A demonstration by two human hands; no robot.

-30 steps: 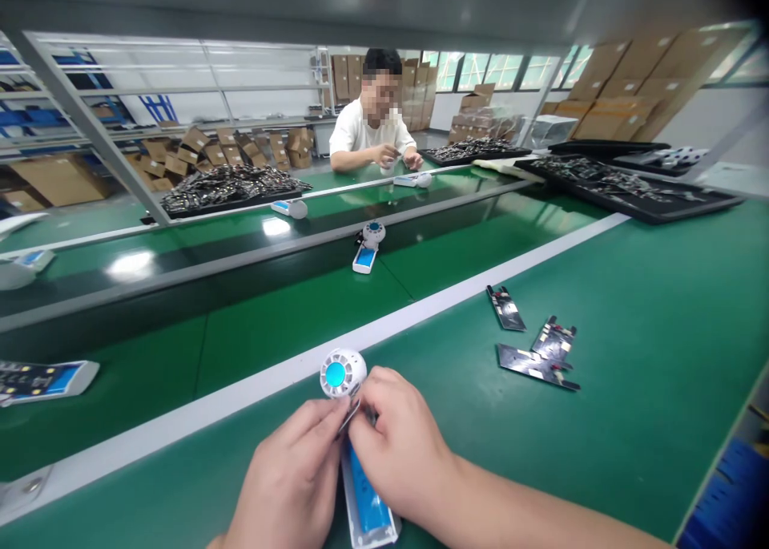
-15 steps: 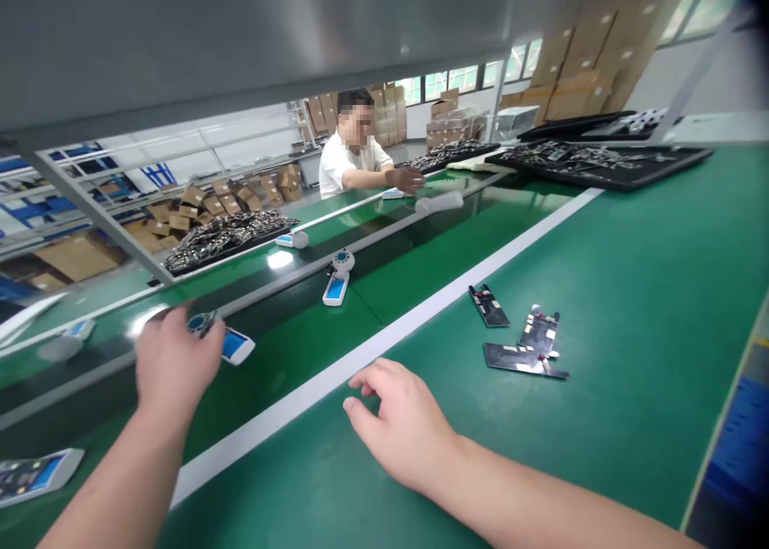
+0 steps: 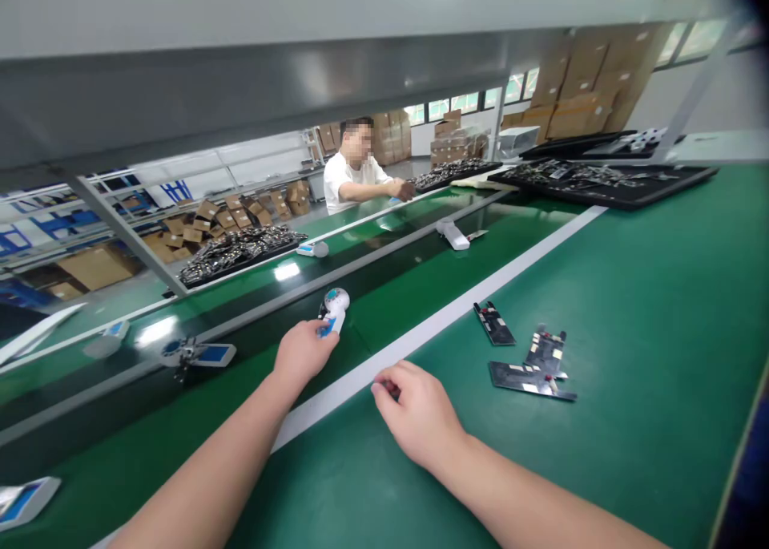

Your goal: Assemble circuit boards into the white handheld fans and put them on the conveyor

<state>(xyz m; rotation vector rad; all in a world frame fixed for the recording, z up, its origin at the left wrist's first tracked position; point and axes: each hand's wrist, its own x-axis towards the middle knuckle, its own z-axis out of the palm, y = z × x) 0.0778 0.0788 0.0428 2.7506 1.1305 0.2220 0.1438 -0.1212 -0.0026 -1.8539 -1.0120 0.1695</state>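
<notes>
My left hand (image 3: pixel 305 355) is closed on the lower end of a white handheld device (image 3: pixel 336 299). The device has a round head and a blue rectangle, partly covered by my thumb. My right hand (image 3: pixel 417 411) rests near the white strip with fingers curled in toward the thumb; I see nothing in it. To its right, several dark circuit boards (image 3: pixel 521 379) lie on the green table (image 3: pixel 637 292). Farther left, another white device (image 3: pixel 216 355) with a blue rectangle and loose dark parts at its head lies on the belt.
A green belt (image 3: pixel 408 280) runs beyond the white strip (image 3: pixel 432 322), carrying another white device (image 3: pixel 453 235). Black trays (image 3: pixel 649 196) of metal parts stand at the back right. A grey shelf (image 3: pixel 252 92) hangs overhead. A person (image 3: pixel 360 176) works across the belt.
My left hand has moved right, away from one device and onto another. My right hand's fingers have curled closer to the thumb. Devices on the belt have shifted leftward.
</notes>
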